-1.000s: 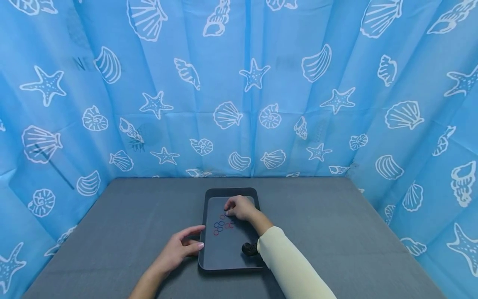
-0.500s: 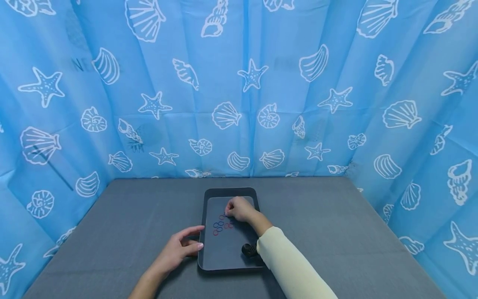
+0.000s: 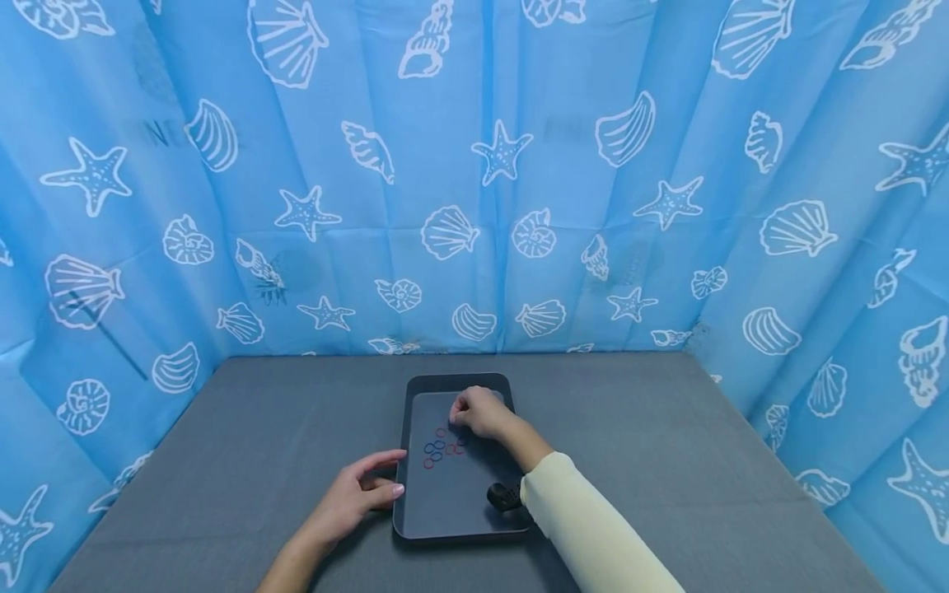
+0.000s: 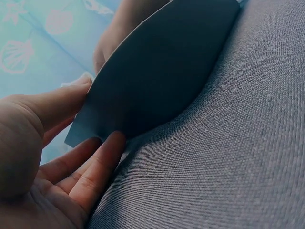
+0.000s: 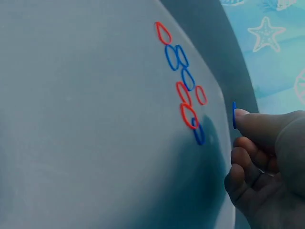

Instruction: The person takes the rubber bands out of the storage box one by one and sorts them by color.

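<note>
My right hand (image 3: 480, 412) is over the far half of a dark grey tray (image 3: 445, 511), thumb and forefinger pinching a small blue rubber band (image 5: 234, 115), seen edge-on in the right wrist view. Several thin red and blue rubber bands lie loosely grouped on the tray floor, among them a red band (image 5: 163, 33) at one end and a blue band (image 5: 198, 132) partly under a red one (image 5: 189, 116). At the tray's left side, my left hand (image 3: 356, 494) touches the wall with extended fingers; in the left wrist view its thumb (image 4: 71, 98) is right at the rim.
The tray stands on a grey cloth-covered table (image 3: 630, 445). A blue curtain (image 3: 474, 181) printed with white shells and starfish surrounds the back and sides. A black device (image 3: 506, 497) at my right wrist hangs over the tray's near right part.
My right forearm and the wrist device have shifted slightly right, while the right fingertips keep close to the same spot with the blue rubber band. The left hand stays at the tray's side.
</note>
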`<state>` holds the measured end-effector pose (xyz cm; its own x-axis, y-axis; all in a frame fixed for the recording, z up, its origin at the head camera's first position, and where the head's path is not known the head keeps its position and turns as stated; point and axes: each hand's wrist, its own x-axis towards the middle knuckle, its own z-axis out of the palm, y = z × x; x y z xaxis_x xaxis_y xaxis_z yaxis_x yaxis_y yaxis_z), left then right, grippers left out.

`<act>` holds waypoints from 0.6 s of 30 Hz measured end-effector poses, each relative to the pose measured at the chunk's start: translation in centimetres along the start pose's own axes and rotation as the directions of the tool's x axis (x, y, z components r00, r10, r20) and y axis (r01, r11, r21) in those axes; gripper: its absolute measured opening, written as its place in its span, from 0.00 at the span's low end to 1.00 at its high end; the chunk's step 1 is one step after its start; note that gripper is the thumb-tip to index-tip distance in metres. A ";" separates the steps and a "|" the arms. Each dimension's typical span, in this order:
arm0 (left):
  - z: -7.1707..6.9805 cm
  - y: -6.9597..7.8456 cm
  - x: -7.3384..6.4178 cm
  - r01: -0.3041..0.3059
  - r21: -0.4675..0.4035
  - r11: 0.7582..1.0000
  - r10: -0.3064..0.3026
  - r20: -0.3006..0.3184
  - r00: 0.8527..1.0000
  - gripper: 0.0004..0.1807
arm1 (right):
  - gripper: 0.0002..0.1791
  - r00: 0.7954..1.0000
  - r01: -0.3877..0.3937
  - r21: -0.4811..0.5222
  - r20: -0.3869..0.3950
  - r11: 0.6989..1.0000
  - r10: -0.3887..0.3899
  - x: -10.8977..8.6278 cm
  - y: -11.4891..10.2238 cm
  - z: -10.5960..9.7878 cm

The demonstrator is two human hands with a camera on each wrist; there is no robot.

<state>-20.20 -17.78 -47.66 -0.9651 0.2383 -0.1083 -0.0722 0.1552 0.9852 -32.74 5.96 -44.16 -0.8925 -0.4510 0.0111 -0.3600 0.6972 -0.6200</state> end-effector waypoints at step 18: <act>0.0 0.0 0.0 -0.010 0.008 1.000 0.010 -0.011 1.000 0.31 | 0.07 0.991 0.046 -0.036 -0.124 0.998 -0.050 -1.9 0.5 -4.3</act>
<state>-20.16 -17.74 -47.63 -0.9686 0.2290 -0.0969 -0.0606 0.1606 0.9852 -32.42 9.55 -41.15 -0.9000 -0.4132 0.1392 -0.4105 0.6954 -0.5899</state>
